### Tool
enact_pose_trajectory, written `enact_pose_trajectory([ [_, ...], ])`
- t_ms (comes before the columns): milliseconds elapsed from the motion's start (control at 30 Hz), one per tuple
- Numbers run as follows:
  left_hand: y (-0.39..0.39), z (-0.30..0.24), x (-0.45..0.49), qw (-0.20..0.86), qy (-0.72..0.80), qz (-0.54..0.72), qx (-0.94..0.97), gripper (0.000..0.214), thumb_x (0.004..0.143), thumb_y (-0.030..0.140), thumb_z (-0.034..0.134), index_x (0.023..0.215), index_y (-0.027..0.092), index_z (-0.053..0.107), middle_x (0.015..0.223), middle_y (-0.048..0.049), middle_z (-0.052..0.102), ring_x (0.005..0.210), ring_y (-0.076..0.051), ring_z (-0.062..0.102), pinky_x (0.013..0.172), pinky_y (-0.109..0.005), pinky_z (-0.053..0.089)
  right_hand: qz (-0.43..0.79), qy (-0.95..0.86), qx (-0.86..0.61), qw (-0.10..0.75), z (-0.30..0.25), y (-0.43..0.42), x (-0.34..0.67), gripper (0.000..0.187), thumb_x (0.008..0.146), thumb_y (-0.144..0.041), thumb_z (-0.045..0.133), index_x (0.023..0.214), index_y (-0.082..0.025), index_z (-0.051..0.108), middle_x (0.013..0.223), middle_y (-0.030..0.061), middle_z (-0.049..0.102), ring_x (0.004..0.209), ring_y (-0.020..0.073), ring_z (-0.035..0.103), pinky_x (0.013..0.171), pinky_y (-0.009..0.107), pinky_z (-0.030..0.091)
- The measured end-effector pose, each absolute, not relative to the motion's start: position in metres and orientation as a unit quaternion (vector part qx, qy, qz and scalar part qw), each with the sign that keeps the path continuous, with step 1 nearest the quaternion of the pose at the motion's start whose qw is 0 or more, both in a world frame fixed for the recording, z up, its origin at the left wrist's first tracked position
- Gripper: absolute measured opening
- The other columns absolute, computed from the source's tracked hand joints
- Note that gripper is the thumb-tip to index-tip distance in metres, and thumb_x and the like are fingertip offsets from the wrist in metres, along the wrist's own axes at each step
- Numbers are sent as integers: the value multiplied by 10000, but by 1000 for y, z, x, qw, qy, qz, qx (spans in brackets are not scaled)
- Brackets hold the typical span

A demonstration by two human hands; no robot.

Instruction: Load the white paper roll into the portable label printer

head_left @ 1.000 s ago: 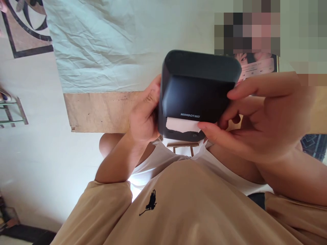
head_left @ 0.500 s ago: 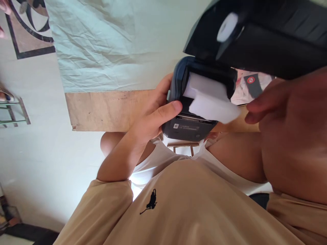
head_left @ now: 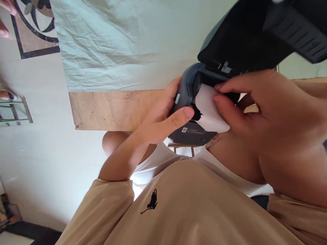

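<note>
A dark label printer is held over the table's near edge, with its lid swung up and back. My left hand grips the printer's left side, thumb on the rim of the paper bay. Inside the bay sits a white paper roll, its torn end hanging over the printer's front. My right hand reaches in from the right, thumb and forefinger closed at the roll's right edge. Its other fingers curl beneath, partly hidden.
A wooden table is partly covered by a pale green cloth. Another person's fingers show at the upper left. On the left floor stands a green-framed stool.
My right hand has moved left from beside the printer onto the paper roll. The printer has shifted slightly right, and its lid is tilted differently.
</note>
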State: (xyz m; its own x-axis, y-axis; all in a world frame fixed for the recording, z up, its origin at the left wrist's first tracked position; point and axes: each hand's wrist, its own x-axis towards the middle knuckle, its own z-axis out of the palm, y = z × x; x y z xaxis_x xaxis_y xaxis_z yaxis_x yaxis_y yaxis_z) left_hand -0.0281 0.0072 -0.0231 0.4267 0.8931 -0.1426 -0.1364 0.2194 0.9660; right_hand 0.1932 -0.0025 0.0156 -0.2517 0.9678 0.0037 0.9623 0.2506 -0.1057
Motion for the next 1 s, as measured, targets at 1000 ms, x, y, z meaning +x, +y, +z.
enact_pose_trajectory([
  [1000, 5, -3, -27, 734, 383, 332, 452, 591, 793, 537, 700, 1305, 260, 598, 1396, -13, 610, 1372, -247, 525, 1151, -296, 463, 84, -845, -512, 128, 29, -12, 197, 380, 905, -494, 479, 1152, -210, 541, 766, -47, 524, 660, -111, 358, 577, 82, 236],
])
